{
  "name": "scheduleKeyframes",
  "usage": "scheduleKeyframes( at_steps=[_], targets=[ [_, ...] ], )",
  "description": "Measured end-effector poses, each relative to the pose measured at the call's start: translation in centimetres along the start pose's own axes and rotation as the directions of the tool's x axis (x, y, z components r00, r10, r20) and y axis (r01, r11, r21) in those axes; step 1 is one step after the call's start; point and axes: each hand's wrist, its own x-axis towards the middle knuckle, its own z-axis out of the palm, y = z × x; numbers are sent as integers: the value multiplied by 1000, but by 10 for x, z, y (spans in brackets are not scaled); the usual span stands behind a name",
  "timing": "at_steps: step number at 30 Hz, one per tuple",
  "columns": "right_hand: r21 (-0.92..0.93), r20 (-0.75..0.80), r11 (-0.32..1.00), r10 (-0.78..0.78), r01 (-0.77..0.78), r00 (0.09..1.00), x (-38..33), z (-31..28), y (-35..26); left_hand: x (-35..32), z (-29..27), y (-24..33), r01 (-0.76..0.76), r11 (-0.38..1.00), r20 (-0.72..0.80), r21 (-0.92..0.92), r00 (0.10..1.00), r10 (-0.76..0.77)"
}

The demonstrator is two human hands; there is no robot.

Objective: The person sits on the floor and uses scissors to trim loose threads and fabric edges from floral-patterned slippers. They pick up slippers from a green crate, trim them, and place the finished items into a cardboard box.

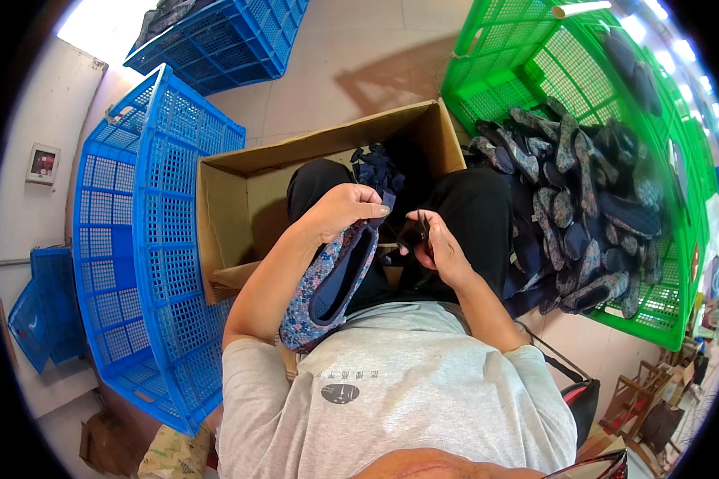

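Note:
My left hand (pixel 339 209) grips the toe end of a floral cloth shoe (pixel 327 287) with a dark blue lining, its heel pointing toward my chest. My right hand (pixel 439 243) is closed on a small dark tool (pixel 414 233) held close to the shoe's toe. Both hands are over my lap, above black trousers. Just beyond them is a cardboard box (pixel 248 191) with dark blue cloth pieces (pixel 378 169) inside.
A green plastic crate (pixel 527 56) on my right holds a pile of several similar floral shoes (pixel 583 199). A blue crate (pixel 144 239) stands on my left, another blue crate (pixel 224 40) farther off. A dark bag (pixel 579 399) lies by my right hip.

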Motion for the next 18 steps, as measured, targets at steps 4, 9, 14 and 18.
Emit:
scheduleKeyframes(
  at_steps=[4, 9, 14, 18],
  targets=[
    [23, 195, 989, 140, -147, 971, -8, 3, -16, 2, 0, -1, 21, 998, -4, -51, 1000, -21],
    [-65, 398, 969, 243, -238, 885, -5, -2, -17, 4, 3, 2, 56, 996, -43, -71, 997, -59],
    [-28, 378, 966, 249, -258, 892, -5, -2, -18, 3, 5, 1, 41, 996, -68, -84, 997, -47],
    [-19, 165, 941, 336, -338, 927, 3, 7, -13, 2, 7, 4, 49, 994, -70, -94, 996, -56]
  ],
)
